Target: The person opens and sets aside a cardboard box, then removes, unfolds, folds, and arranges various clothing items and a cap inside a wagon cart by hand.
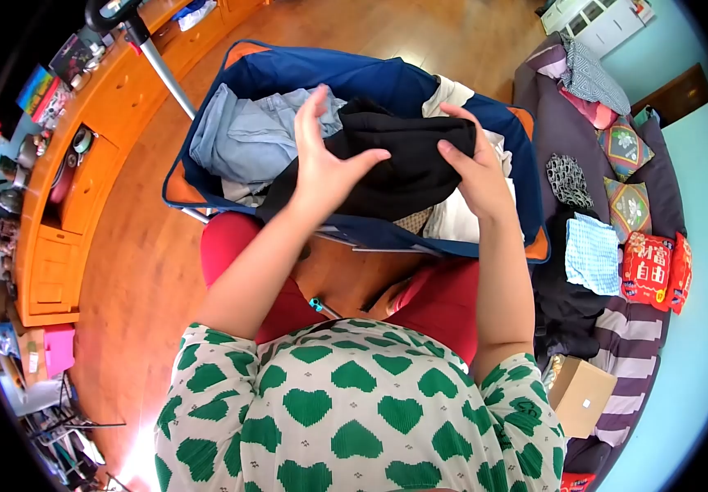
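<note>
A blue fabric cart (305, 70) with orange corners stands in front of me, full of clothes. Black cloth (395, 164) lies over the middle of the pile. My left hand (325, 164) is above its left part, thumb and fingers spread apart. At the right end of the black cloth is my right hand (475, 164), its thumb against the cloth's edge and its fingers around the far side. Light blue denim (247, 135) fills the left side of the cart. White cloth (456, 220) shows at the right, under the black cloth.
On the right, a dark sofa (547, 123) holds cushions, a checked blue cloth (592, 254), red packages (648, 266) and a cardboard box (581, 395). An orange wooden cabinet (116, 123) curves along the left. The cart's metal handle (165, 78) rises at the upper left.
</note>
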Demonstrator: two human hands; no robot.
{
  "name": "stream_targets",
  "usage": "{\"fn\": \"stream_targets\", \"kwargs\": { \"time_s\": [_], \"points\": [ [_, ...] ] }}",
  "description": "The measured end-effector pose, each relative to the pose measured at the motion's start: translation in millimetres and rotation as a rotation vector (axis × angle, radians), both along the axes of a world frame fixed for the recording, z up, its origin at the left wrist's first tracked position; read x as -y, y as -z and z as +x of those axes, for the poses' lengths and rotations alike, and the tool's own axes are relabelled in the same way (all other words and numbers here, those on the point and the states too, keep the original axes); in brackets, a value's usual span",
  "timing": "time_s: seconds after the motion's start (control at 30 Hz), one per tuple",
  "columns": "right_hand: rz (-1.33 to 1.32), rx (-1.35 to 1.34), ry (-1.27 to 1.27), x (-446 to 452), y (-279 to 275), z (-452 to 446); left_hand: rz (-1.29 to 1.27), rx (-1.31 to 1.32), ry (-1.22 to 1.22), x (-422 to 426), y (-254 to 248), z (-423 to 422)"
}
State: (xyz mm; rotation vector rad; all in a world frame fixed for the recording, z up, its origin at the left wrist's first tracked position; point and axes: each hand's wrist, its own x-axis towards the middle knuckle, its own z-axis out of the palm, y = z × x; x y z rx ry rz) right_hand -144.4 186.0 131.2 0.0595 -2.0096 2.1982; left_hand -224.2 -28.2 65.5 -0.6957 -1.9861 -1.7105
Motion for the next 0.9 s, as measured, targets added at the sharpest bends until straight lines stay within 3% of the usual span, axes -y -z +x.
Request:
{"fn": "stream_targets", "kwargs": {
  "time_s": [0.03,0.1,0.17,0.27,0.37,0.43,0.47,0.5,0.57,0.63,0.67,0.73,0.8,0.83,0.9],
  "points": [
    [-0.1,-0.014,-0.035,-2,-6,5,0.002,0.135,0.051,2,13,-17],
    [-0.27,-0.075,-0.074,-3,-14,13,0.259,0.602,0.675,6,21,-34],
    [-0.349,-0.112,-0.098,-6,-14,21,0.325,0.715,1.074,6,25,-42],
    [-0.323,-0.124,-0.076,-17,-11,33,0.181,0.719,1.148,-1,7,-52],
    [-0.126,-0.046,-0.01,-40,-24,45,0.159,0.702,0.926,-8,-34,-39],
    [0.211,0.085,-0.003,-61,-45,57,0.031,0.564,0.873,-14,-57,-39],
    [0.362,0.028,0.0,-71,-46,62,-0.03,0.497,0.842,-18,-63,-40],
    [0.686,-0.029,0.108,-67,-60,69,-0.142,0.396,0.829,-25,-65,-42],
    [0.85,-0.128,0.183,-37,-79,66,-0.362,0.199,0.797,-40,-67,-40],
    [1.201,-0.189,0.263,0,-67,54,-0.367,0.144,0.763,-56,-67,-21],
    [1.195,-0.193,0.238,17,-58,46,-0.407,0.147,0.741,-58,-75,-10],
    [0.918,0.002,0.284,18,-51,38,-0.449,0.065,0.681,-59,-67,-9],
    [0.602,0.021,0.241,7,-40,34,-0.315,0.132,0.689,-51,-53,-14],
    [0.752,-0.162,0.316,5,-34,36,-0.249,0.168,0.69,-45,-48,-15],
    [0.945,-0.224,0.295,-3,-41,42,-0.322,0.171,0.717,-32,-43,-16]
  ]
}}
